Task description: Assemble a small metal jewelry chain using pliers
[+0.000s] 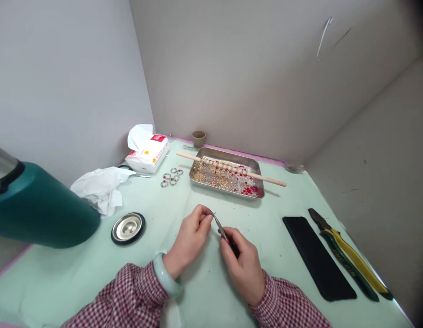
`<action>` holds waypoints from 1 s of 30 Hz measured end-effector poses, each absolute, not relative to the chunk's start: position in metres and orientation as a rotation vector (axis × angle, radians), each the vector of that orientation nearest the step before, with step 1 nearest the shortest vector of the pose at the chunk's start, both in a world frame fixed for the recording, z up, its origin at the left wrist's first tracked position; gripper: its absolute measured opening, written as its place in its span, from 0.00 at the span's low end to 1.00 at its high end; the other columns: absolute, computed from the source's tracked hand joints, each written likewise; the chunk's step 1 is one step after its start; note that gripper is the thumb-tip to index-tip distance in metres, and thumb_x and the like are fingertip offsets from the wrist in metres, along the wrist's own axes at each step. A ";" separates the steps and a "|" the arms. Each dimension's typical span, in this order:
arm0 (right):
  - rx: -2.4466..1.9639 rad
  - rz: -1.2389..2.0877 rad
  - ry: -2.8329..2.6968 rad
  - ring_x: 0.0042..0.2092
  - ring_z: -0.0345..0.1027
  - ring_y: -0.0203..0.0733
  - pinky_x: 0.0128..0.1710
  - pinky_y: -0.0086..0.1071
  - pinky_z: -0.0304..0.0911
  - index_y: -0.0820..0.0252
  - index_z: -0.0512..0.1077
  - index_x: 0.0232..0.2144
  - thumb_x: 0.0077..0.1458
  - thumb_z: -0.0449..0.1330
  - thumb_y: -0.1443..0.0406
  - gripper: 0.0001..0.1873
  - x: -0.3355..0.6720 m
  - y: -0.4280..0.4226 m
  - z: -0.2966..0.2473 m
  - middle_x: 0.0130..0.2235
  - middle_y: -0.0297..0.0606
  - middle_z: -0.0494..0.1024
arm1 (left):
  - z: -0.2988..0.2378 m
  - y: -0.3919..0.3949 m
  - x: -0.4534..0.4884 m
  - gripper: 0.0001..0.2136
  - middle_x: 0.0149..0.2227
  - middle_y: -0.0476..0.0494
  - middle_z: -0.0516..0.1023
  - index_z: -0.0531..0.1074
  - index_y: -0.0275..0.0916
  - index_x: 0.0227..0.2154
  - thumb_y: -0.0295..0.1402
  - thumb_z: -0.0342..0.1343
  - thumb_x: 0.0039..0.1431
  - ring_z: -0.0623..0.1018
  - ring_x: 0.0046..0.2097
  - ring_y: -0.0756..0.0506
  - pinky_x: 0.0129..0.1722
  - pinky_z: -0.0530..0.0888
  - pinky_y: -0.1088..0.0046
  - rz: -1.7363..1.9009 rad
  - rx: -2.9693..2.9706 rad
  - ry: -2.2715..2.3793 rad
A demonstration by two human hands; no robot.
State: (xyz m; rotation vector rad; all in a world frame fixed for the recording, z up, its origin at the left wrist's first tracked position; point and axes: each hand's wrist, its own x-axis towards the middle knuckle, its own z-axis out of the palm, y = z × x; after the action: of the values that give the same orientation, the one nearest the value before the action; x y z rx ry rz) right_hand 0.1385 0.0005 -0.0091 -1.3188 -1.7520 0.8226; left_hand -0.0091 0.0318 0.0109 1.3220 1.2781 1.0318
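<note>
My right hand [244, 264] grips small pliers [222, 231] by the handles, with the jaws pointing up and left toward my left fingertips. My left hand [191, 237] is pinched at the plier tips on something too small to make out. A pale green bangle [165, 275] circles my left wrist. Both hands hover just above the mint-green table cover [163, 205], in front of a metal tray [198, 178] of gold and red beads. A wooden rod [273, 181] strung with pale beads lies across the tray.
Several finished bead rings [171, 176] lie left of the tray. Tissue pack [147, 152], crumpled tissue [100, 184], metal lid [128, 228] and a teal flask [37, 209] stand at left. A black case [317, 257] and yellow-green pliers [348, 255] lie at right. Small cup [198, 138] by the wall.
</note>
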 end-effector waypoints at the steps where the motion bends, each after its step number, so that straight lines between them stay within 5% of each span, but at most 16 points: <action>1: -1.321 0.810 -1.753 0.32 0.67 0.37 0.33 0.29 0.62 0.61 0.68 0.39 0.58 0.51 0.65 0.09 0.138 0.000 -0.010 0.32 0.36 0.73 | 0.011 0.032 -0.008 0.06 0.21 0.55 0.60 0.62 0.39 0.31 0.35 0.47 0.60 0.59 0.22 0.53 0.22 0.58 0.77 1.026 1.252 1.238; 15: -1.194 0.250 -2.006 0.37 0.66 0.43 0.37 0.37 0.62 0.62 0.66 0.44 0.56 0.50 0.71 0.13 0.147 0.003 -0.019 0.35 0.44 0.73 | 0.016 0.031 -0.015 0.12 0.19 0.58 0.56 0.55 0.39 0.26 0.36 0.54 0.57 0.48 0.16 0.59 0.14 0.45 0.81 0.853 0.573 0.683; 25: -1.224 0.616 -1.864 0.34 0.66 0.39 0.34 0.33 0.63 0.60 0.66 0.41 0.58 0.50 0.68 0.10 0.141 0.003 -0.017 0.34 0.39 0.71 | 0.026 0.028 -0.008 0.07 0.19 0.58 0.56 0.61 0.38 0.32 0.37 0.50 0.58 0.51 0.18 0.57 0.17 0.48 0.80 0.979 0.825 0.992; 30: -1.250 0.663 -1.812 0.32 0.66 0.39 0.33 0.31 0.64 0.60 0.67 0.40 0.57 0.51 0.67 0.09 0.143 0.002 -0.014 0.32 0.38 0.72 | 0.021 0.029 -0.009 0.08 0.21 0.55 0.60 0.64 0.38 0.32 0.37 0.49 0.58 0.59 0.21 0.54 0.21 0.57 0.78 1.050 1.159 1.228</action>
State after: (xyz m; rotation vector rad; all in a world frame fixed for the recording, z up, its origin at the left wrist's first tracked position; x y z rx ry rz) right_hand 0.1432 0.0022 -0.0144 -1.2504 -1.8119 0.6634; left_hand -0.0087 0.0292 0.0214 1.1594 1.2282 1.0501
